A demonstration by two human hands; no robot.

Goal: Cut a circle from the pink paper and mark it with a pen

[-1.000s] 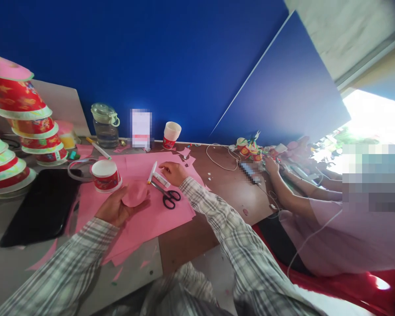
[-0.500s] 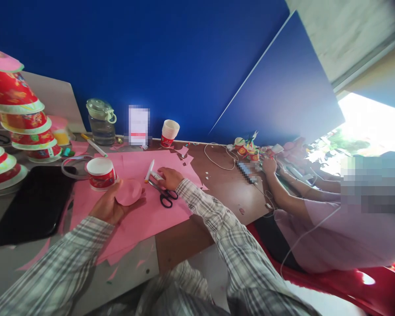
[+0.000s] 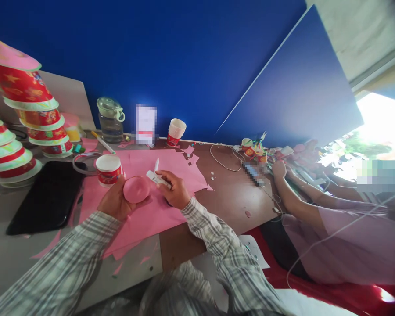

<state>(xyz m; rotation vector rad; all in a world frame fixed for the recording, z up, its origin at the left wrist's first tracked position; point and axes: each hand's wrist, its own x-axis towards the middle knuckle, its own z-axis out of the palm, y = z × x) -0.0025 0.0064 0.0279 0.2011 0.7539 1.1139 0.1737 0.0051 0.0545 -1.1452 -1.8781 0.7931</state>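
My left hand (image 3: pixel 116 199) holds a round pink paper piece (image 3: pixel 136 189), its face turned up toward me. In my right hand (image 3: pixel 174 188) is a small white tube (image 3: pixel 157 178), held between thumb and fingers just right of the pink piece. A red and white paper cup (image 3: pixel 108 170) stands just behind my left hand. Pink paper sheets (image 3: pixel 141 224) lie under both hands. A white marker (image 3: pixel 156 165) lies behind the tube. The scissors are mostly hidden under my right hand.
Tall stacks of red cups (image 3: pixel 42 118) stand at the left, near a black phone (image 3: pixel 46 197). Farther back are a glass jug (image 3: pixel 110 120) and stacked cups (image 3: pixel 176 131). At the right, another person's arms (image 3: pixel 296 193) reach over the table, near a cable (image 3: pixel 225 169).
My right hand has lifted the white tube from beside the scissors and now covers most of them. My left hand has tilted the pink piece to face up more. The view has shifted slightly.
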